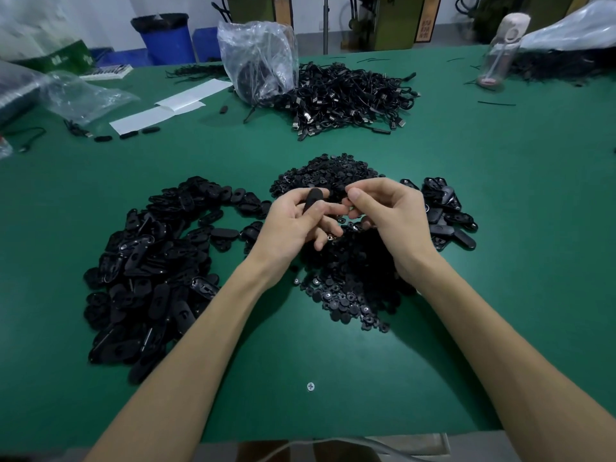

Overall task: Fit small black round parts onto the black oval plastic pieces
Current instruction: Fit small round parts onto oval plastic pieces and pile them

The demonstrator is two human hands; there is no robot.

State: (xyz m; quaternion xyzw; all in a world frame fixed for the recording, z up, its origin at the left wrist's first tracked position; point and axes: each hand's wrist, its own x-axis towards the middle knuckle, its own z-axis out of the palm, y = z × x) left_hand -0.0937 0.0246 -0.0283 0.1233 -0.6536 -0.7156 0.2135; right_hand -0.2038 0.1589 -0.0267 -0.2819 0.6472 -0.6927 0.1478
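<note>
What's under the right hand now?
A pile of small black round parts spreads on the table beneath the right hand; it covers the pile's middle. Whether its fingertips pinch a part is hidden. The left hand grips a black oval piece.

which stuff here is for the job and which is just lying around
In the job: black oval plastic piece in the left hand; right hand; heap of small black round parts; pile of black oval plastic pieces.
Lying about: clear plastic bag; tangle of black cables; white paper sheets.
</note>
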